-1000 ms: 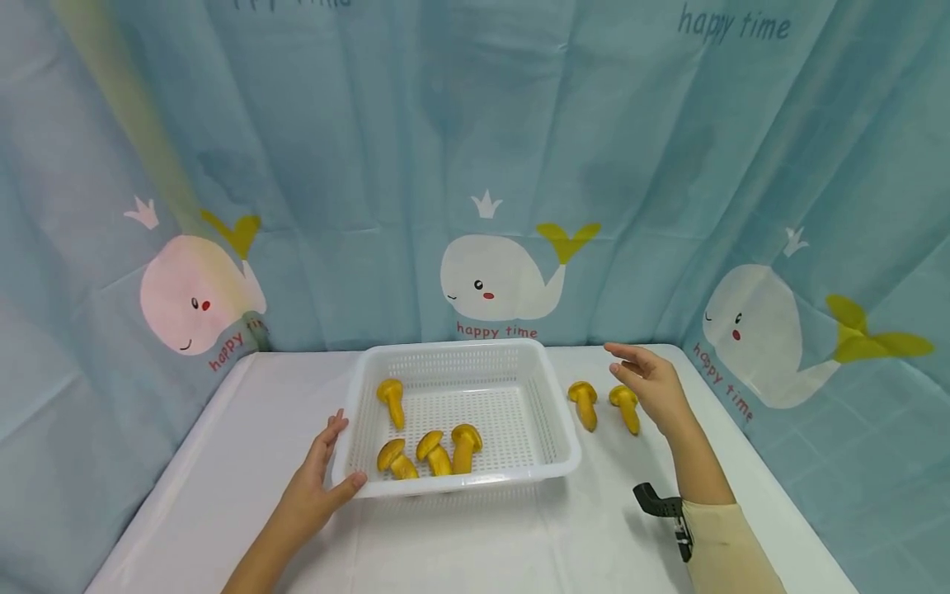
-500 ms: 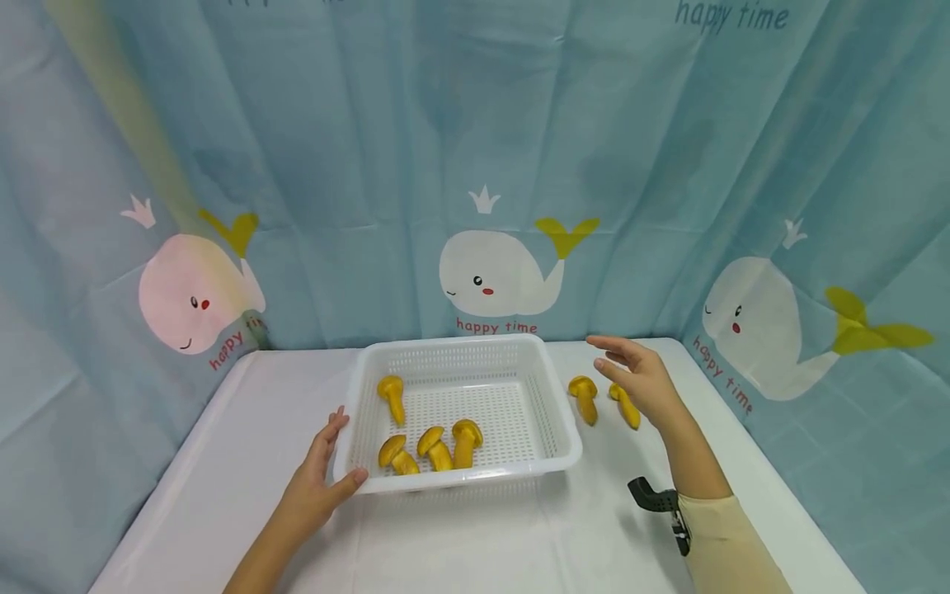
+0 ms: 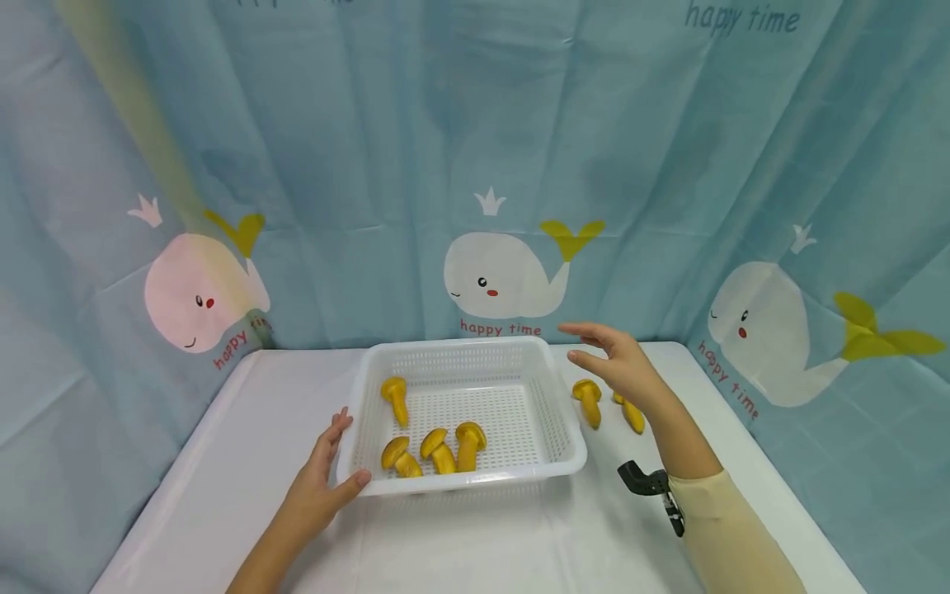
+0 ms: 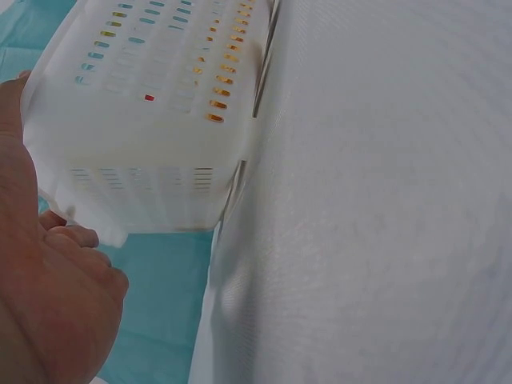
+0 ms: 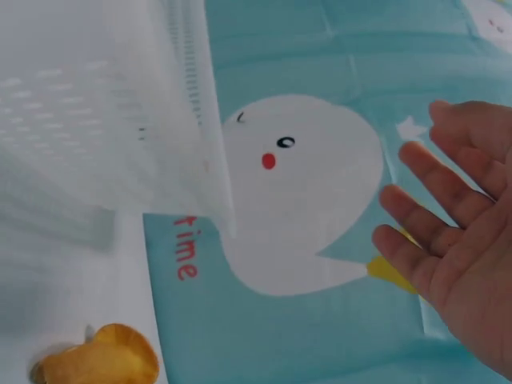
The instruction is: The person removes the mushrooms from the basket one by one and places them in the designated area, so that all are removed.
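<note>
A white plastic basket (image 3: 512,474) with perforated walls stands mid-table, several yellow mushrooms (image 3: 470,445) lying inside it. My left hand (image 3: 317,487) holds the basket's near left corner, thumb over the rim. In the left wrist view that hand (image 4: 60,280) has curled fingers at the basket's rim. Above the table, just right of the basket, hovers my right hand (image 3: 622,363), its fingers extended and nothing in them. Below it lie one yellow mushroom (image 3: 589,403) and a second mushroom (image 3: 632,417), partly hidden by the hand. The right wrist view shows the right hand (image 5: 460,232) with spread fingers.
A white cloth covers the table (image 3: 453,544). Blue curtains (image 3: 356,206) printed with whales stand behind it and at both sides. A black wrist mount (image 3: 646,481) sticks out from the right sleeve (image 3: 731,528).
My right hand has moved left, from above the farther right mushroom toward the basket's right rim. The left hand stays at the corner; basket and mushrooms stay put.
</note>
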A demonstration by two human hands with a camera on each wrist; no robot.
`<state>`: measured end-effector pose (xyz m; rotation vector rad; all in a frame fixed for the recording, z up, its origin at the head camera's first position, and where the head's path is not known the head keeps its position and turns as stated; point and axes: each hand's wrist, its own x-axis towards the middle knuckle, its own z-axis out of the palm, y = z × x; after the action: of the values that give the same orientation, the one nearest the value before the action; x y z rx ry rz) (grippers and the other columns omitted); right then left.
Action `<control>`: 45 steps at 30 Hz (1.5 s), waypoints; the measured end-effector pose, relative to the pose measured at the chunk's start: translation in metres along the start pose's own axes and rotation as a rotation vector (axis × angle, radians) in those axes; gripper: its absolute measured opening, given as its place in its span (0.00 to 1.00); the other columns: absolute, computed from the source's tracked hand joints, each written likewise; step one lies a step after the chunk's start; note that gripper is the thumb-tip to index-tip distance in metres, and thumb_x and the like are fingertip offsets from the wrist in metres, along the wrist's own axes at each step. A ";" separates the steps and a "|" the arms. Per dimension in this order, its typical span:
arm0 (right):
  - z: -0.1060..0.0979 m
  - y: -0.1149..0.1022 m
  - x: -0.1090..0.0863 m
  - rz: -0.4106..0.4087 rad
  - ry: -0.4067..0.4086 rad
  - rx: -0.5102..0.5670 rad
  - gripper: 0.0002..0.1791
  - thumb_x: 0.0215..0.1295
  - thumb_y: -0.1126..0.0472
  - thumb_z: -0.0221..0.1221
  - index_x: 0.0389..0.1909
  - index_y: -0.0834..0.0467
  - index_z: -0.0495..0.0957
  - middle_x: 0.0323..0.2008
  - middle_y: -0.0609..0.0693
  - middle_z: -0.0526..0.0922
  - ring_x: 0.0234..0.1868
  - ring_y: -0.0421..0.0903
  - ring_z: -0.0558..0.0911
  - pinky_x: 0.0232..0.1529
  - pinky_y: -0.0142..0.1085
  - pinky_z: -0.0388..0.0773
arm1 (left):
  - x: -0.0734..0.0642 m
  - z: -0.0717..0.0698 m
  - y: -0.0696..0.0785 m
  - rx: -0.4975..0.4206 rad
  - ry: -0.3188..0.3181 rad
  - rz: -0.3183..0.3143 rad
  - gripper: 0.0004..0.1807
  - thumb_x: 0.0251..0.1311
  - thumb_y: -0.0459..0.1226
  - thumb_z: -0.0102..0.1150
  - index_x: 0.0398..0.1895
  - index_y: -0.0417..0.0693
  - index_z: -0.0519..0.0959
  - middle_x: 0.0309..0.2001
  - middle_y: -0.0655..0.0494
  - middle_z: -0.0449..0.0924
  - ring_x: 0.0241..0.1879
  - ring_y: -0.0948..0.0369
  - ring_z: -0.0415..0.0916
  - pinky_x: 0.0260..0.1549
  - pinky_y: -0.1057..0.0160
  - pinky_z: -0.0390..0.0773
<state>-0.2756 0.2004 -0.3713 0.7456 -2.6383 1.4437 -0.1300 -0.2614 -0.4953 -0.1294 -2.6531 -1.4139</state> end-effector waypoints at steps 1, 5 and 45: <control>0.001 -0.003 0.002 -0.001 -0.010 0.002 0.25 0.71 0.50 0.64 0.68 0.46 0.76 0.70 0.48 0.75 0.73 0.59 0.68 0.69 0.66 0.65 | 0.000 0.000 0.000 0.004 0.001 -0.001 0.50 0.61 0.45 0.71 0.81 0.53 0.51 0.84 0.57 0.41 0.83 0.54 0.34 0.69 0.25 0.50; 0.003 -0.011 0.008 -0.009 -0.050 -0.003 0.26 0.71 0.50 0.65 0.68 0.46 0.76 0.70 0.47 0.75 0.72 0.58 0.70 0.69 0.66 0.66 | -0.001 -0.001 0.002 0.014 0.001 -0.004 0.50 0.61 0.45 0.71 0.81 0.53 0.51 0.84 0.54 0.41 0.82 0.47 0.36 0.69 0.25 0.51; 0.076 -0.072 0.103 -0.290 -0.349 -0.154 0.25 0.68 0.59 0.67 0.65 0.51 0.78 0.62 0.46 0.82 0.61 0.44 0.79 0.62 0.43 0.77 | -0.001 0.001 -0.006 -0.016 0.000 0.034 0.49 0.62 0.43 0.70 0.81 0.54 0.52 0.84 0.52 0.42 0.82 0.49 0.36 0.69 0.24 0.50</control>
<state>-0.3210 0.0669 -0.3309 1.4037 -2.6829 1.1058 -0.1304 -0.2635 -0.5011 -0.1754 -2.6273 -1.4255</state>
